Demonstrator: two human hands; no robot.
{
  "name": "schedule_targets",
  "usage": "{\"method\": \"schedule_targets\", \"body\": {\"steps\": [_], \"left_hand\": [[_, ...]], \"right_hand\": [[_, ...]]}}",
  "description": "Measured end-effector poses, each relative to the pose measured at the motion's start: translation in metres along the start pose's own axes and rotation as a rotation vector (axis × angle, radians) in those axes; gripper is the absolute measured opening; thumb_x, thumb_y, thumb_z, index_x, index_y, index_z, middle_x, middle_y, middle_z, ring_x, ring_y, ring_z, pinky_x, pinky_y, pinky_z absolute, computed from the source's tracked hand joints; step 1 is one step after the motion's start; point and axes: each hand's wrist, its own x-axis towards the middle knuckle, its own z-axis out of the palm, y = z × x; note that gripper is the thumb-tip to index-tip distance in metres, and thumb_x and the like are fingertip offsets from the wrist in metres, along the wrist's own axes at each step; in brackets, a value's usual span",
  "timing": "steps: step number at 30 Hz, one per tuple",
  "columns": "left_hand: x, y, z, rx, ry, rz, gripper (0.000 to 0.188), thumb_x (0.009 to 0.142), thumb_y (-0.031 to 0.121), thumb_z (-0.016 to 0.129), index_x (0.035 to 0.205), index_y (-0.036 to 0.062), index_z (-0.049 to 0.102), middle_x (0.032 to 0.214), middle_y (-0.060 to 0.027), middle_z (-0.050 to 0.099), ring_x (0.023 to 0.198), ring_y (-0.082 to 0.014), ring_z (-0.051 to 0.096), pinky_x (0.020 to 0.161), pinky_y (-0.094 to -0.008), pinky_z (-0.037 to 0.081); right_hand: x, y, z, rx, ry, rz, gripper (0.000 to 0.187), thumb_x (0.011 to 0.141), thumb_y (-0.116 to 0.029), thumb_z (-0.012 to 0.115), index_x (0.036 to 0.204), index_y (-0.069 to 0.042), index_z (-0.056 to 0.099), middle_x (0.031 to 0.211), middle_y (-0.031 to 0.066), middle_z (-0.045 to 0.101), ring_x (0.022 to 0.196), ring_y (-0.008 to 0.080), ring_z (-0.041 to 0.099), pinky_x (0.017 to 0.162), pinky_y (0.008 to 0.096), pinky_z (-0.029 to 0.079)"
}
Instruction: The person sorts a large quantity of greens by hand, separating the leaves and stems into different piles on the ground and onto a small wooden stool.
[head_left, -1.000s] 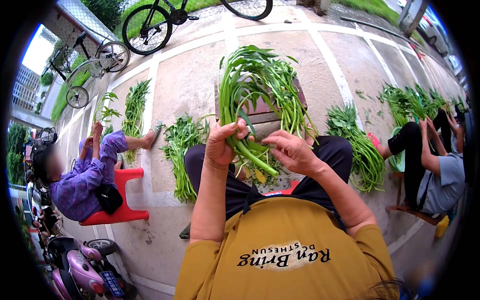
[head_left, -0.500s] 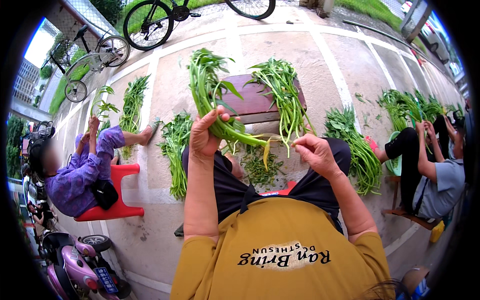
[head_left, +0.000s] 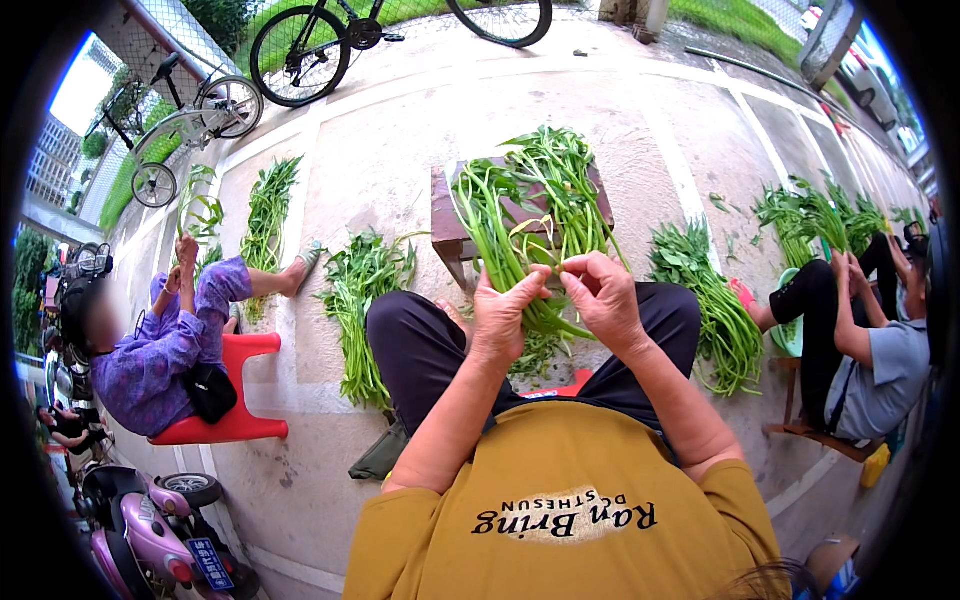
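My left hand (head_left: 498, 318) is closed around a bunch of leafy green stems (head_left: 486, 222), which look like water spinach. The leafy end leans over a dark red wooden stool (head_left: 446, 212), and the cut ends stick out below my palm. Close beside it, my right hand (head_left: 608, 302) pinches thumb and fingers together at the bunch; whatever lies between the fingertips is too small to make out. A pale yellowish leaf (head_left: 534, 226) shows just above the fingertips. Another bunch of greens (head_left: 566, 190) rests on the stool's right side.
Piles of greens lie on the paving to the left (head_left: 362, 310) and right (head_left: 704, 305) of my knees. A person on a red plastic stool (head_left: 240, 385) sits left, and a person in a grey shirt (head_left: 880, 370) sits right, both holding greens. A bicycle (head_left: 300, 58) stands beyond.
My left hand has brought the bunch down and to the right, over the stool. My right hand has shifted slightly left, so both hands are now almost together.
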Motion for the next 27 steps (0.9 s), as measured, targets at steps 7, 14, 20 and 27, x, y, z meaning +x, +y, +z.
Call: {"method": "schedule_targets", "body": {"steps": [7, 14, 20, 27], "left_hand": [[-0.001, -0.009, 0.009, 0.013, 0.05, 0.116, 0.027, 0.079, -0.001, 0.069, 0.101, 0.0065, 0.056, 0.086, -0.0038, 0.064, 0.073, -0.012, 0.061, 0.066, -0.0247, 0.05], [0.005, 0.006, -0.002, 0.071, -0.016, 0.079, 0.029, 0.077, -0.001, 0.07, 0.102, 0.0039, 0.056, 0.085, -0.0055, 0.064, 0.067, -0.0115, 0.059, 0.065, -0.0247, 0.049], [0.014, 0.05, -0.02, 0.258, -0.136, -0.064, 0.036, 0.074, 0.003, 0.07, 0.107, 0.0017, 0.055, 0.081, -0.0057, 0.063, 0.062, -0.0091, 0.055, 0.059, -0.0224, 0.048], [0.012, 0.083, -0.017, 0.414, -0.25, -0.185, 0.051, 0.069, 0.002, 0.071, 0.117, 0.0024, 0.053, 0.082, -0.0041, 0.062, 0.066, -0.0107, 0.058, 0.059, -0.0221, 0.047]], "right_hand": [[-0.008, 0.004, 0.007, -0.089, -0.037, -0.038, 0.012, 0.079, -0.003, 0.065, 0.09, -0.002, 0.063, 0.076, 0.0059, 0.059, 0.055, 0.0125, 0.056, 0.051, 0.0255, 0.044], [-0.01, 0.002, 0.004, -0.007, -0.185, -0.03, 0.017, 0.08, -0.002, 0.064, 0.097, -0.003, 0.063, 0.081, 0.0069, 0.057, 0.06, 0.0128, 0.055, 0.055, 0.0253, 0.045], [0.001, 0.006, -0.017, 0.036, -0.085, -0.025, 0.03, 0.081, 0.0, 0.061, 0.111, -0.003, 0.057, 0.089, 0.0052, 0.055, 0.059, 0.0089, 0.051, 0.056, 0.0229, 0.044], [0.007, -0.002, -0.01, 0.012, -0.082, -0.077, 0.033, 0.082, 0.002, 0.061, 0.115, -0.004, 0.057, 0.09, 0.0011, 0.053, 0.057, 0.0039, 0.043, 0.053, 0.0188, 0.039]]}}
